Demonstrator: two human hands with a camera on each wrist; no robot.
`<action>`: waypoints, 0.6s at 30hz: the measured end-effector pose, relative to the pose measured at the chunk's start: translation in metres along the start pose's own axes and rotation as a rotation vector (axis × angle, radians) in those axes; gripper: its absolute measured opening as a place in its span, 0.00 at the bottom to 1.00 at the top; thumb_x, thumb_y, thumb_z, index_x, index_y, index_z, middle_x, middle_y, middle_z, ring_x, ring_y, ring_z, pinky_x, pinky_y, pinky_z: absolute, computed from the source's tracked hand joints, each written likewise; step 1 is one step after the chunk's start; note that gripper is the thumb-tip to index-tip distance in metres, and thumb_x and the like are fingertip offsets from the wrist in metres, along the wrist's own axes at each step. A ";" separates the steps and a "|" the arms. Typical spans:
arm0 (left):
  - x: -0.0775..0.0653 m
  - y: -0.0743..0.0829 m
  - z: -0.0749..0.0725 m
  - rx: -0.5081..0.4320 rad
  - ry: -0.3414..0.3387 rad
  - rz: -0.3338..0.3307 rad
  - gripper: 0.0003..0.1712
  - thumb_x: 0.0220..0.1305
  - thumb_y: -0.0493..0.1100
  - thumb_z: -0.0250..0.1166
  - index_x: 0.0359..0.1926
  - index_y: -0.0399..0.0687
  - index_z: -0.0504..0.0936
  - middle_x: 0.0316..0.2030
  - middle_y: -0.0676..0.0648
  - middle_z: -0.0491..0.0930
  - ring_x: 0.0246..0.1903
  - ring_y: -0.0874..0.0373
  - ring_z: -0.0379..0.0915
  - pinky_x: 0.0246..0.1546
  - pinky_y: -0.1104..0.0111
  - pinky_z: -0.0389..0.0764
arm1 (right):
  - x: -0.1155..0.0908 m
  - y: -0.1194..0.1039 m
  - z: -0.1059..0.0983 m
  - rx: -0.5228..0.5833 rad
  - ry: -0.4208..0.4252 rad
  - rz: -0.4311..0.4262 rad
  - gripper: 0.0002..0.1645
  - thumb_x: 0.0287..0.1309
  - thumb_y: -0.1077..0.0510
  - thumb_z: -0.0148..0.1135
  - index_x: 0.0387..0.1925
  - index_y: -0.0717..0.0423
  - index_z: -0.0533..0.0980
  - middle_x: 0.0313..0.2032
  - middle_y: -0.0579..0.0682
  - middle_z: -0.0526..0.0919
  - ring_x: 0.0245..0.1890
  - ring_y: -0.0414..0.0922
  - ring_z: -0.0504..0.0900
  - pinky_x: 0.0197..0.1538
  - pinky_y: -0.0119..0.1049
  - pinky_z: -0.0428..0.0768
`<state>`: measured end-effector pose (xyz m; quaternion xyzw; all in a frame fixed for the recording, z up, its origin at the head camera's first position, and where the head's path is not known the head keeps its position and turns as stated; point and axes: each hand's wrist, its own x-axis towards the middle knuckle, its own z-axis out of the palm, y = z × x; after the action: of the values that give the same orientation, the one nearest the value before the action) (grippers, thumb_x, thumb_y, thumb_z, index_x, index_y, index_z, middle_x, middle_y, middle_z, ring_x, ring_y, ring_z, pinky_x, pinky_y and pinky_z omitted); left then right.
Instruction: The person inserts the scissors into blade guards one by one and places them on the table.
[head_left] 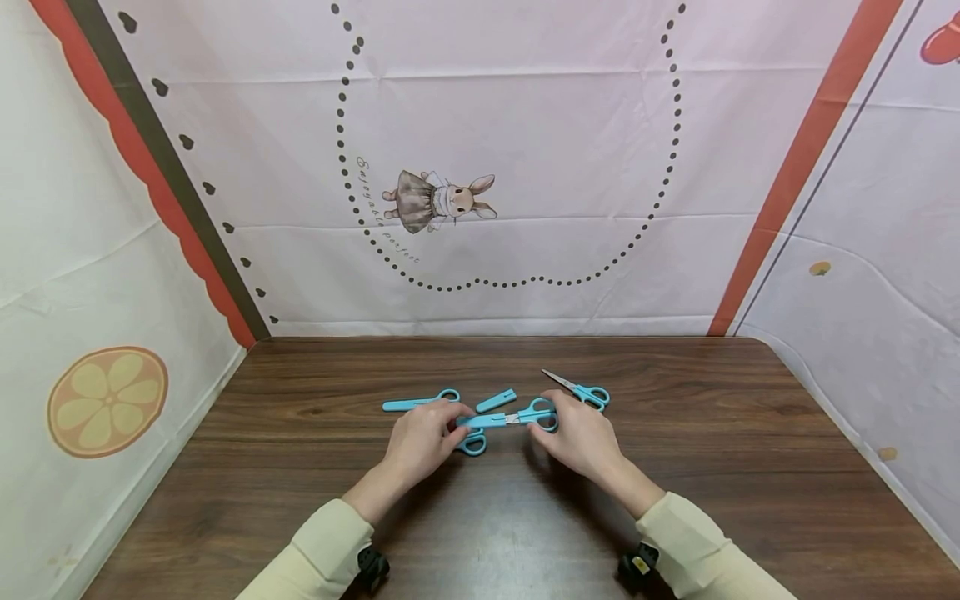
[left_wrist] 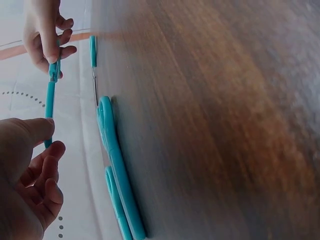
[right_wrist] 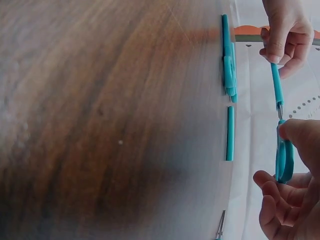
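Above the table, my left hand (head_left: 420, 439) pinches a light-blue blade cover (head_left: 489, 422) between thumb and fingers. My right hand (head_left: 583, 435) holds a pair of scissors (right_wrist: 285, 159) by its blue handle loops. The blades sit partly inside the cover, and a short stretch of bare metal shows between cover and handles in the head and right wrist views. Both pieces line up end to end. The left wrist view shows the held cover (left_wrist: 49, 100) raised off the tabletop, the left thumb pressed on its near end.
Two other blue scissors lie near my left hand: covered scissors (head_left: 408, 405) behind it and scissors partly hidden under it, handle (head_left: 472, 444) showing. A loose blade cover (head_left: 497, 401) lies behind the held pair. Uncovered scissors (head_left: 592, 395) lie behind my right hand on the wooden table (head_left: 675, 367).
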<state>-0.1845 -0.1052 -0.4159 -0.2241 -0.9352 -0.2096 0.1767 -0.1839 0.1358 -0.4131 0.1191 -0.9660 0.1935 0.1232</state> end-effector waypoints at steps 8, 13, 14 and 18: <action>0.000 0.001 0.001 -0.003 0.005 0.012 0.08 0.54 0.46 0.68 0.37 0.60 0.83 0.22 0.63 0.71 0.17 0.71 0.61 0.15 0.77 0.61 | -0.001 0.000 -0.001 0.020 0.017 0.006 0.30 0.48 0.42 0.65 0.51 0.51 0.73 0.28 0.44 0.82 0.15 0.35 0.68 0.18 0.32 0.65; 0.000 0.001 0.000 -0.001 0.005 0.015 0.08 0.54 0.46 0.68 0.37 0.61 0.83 0.22 0.63 0.71 0.18 0.71 0.61 0.15 0.77 0.62 | -0.001 0.001 0.000 0.024 0.035 -0.006 0.30 0.48 0.42 0.66 0.51 0.50 0.72 0.26 0.44 0.81 0.14 0.34 0.67 0.17 0.31 0.64; 0.000 0.002 0.000 -0.002 0.005 0.016 0.08 0.54 0.46 0.68 0.37 0.60 0.83 0.22 0.63 0.71 0.18 0.71 0.62 0.16 0.77 0.62 | -0.001 0.001 0.000 0.024 0.038 -0.008 0.30 0.47 0.42 0.66 0.51 0.50 0.72 0.26 0.44 0.81 0.14 0.34 0.67 0.17 0.31 0.64; 0.000 0.003 -0.001 0.003 0.010 0.017 0.08 0.55 0.46 0.67 0.38 0.60 0.83 0.22 0.62 0.71 0.18 0.71 0.63 0.16 0.78 0.62 | -0.001 0.001 0.000 0.026 0.050 -0.014 0.30 0.47 0.42 0.66 0.51 0.50 0.73 0.26 0.43 0.81 0.14 0.34 0.67 0.17 0.31 0.64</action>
<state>-0.1833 -0.1028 -0.4143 -0.2307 -0.9327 -0.2079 0.1836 -0.1834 0.1370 -0.4138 0.1224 -0.9592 0.2082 0.1469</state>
